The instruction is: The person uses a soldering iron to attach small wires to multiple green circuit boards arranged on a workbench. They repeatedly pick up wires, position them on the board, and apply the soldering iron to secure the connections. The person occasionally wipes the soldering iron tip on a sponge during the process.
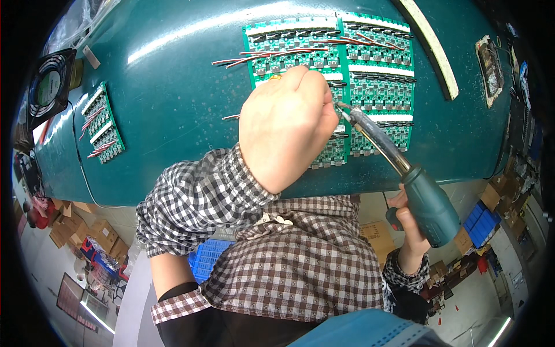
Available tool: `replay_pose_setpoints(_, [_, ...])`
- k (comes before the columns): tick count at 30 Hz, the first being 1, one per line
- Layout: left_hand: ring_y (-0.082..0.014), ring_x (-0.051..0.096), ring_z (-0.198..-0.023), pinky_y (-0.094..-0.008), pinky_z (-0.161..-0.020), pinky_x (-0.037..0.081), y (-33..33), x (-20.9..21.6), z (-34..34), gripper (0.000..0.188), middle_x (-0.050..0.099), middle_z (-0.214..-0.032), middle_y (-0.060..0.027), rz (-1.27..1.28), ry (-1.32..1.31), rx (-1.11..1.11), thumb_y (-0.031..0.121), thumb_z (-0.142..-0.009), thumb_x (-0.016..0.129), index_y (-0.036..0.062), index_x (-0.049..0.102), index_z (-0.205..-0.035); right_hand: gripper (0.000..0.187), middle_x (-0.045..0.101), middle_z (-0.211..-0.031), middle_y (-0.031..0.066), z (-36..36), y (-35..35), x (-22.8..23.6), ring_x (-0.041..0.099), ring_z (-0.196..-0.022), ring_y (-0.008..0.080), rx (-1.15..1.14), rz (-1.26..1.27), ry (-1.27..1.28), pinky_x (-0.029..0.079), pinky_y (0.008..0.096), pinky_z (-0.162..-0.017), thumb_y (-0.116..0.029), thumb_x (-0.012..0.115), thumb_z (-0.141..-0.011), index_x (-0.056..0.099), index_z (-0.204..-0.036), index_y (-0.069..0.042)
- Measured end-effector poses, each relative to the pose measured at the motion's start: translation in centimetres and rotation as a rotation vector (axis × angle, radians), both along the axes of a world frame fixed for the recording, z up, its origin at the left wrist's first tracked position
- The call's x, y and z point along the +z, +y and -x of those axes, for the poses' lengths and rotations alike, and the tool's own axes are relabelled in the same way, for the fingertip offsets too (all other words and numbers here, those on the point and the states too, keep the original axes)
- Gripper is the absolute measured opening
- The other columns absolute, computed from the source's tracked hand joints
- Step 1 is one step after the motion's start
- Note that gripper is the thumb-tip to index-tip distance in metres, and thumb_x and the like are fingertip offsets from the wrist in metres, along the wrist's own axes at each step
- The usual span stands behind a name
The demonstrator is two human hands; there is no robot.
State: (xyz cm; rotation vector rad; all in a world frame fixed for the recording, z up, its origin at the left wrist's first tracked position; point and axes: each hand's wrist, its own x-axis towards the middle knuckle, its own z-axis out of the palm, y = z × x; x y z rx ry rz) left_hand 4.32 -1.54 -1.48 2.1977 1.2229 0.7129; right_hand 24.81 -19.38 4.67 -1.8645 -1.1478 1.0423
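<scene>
My left hand (287, 121) is closed in a pinch over the green circuit board panel (378, 98), its fingertips turned down and hidden; what they hold cannot be made out. A red and white wire (231, 117) runs out from under it on the left. My right hand (411, 228) grips the dark green handle of a soldering iron (381, 141). The iron's tip meets the panel area right beside my left fingertips. More red, white and black wires (272, 55) lie across the upper rows of the panel, beside white connector strips.
A smaller circuit board (104, 124) with wires lies at the left of the green work table (179, 104). A black fan (51, 87) stands at the far left. Beyond the panel on the right are a long pale strip (430, 46) and a worn metal tray (490, 69).
</scene>
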Motion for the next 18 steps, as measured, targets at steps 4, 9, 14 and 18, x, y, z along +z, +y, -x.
replay_pose_setpoints(4, [-0.0164,0.054,-0.057,-0.0293,-0.052,0.046,0.0,-0.1,0.1,0.018,0.056,-0.07,-0.003,-0.002,0.001,0.006,-0.001,-0.068,0.07,0.0058,0.055,-0.076,0.056,0.069,-0.089,0.0104,0.1,0.1,-0.1,0.07,-0.079,0.0172,-0.01,-0.001,0.013,0.055,0.0285,-0.073,-0.016,0.086,-0.071,0.056,-0.113,0.006])
replay_pose_setpoints(9, [-0.0162,0.055,-0.057,-0.029,-0.052,0.046,-0.1,-0.2,0.1,0.018,0.057,-0.071,-0.0035,0.001,-0.007,0.005,-0.001,-0.068,0.07,0.0054,0.055,-0.076,0.055,0.069,-0.088,0.0108,0.3,-0.2,-0.1,0.069,-0.078,0.0171,-0.033,-0.008,0.016,0.055,0.029,-0.073,-0.016,0.085,-0.072,0.056,-0.113,0.006])
replay_pose_setpoints(14, [-0.0164,0.055,-0.057,-0.0292,-0.052,0.046,0.0,-0.1,0.1,0.017,0.056,-0.07,-0.0036,-0.005,-0.006,0.009,-0.001,-0.069,0.07,0.0053,0.055,-0.076,0.056,0.07,-0.086,0.0118,0.4,-0.1,0.1,0.068,-0.077,0.0172,-0.072,-0.009,0.071,0.054,0.0303,-0.073,-0.017,0.084,-0.073,0.055,-0.115,0.007])
replay_pose_setpoints(18, [-0.0166,0.055,-0.056,-0.0295,-0.052,0.046,0.0,-0.1,0.0,0.018,0.056,-0.07,-0.0036,0.0,0.008,0.007,-0.001,-0.069,0.07,0.0056,0.055,-0.076,0.054,0.065,-0.081,0.0117,1.0,-0.1,0.0,0.064,-0.074,0.0201,-0.174,-0.054,0.106,0.054,0.0346,-0.071,-0.018,0.079,-0.077,0.055,-0.115,0.011])
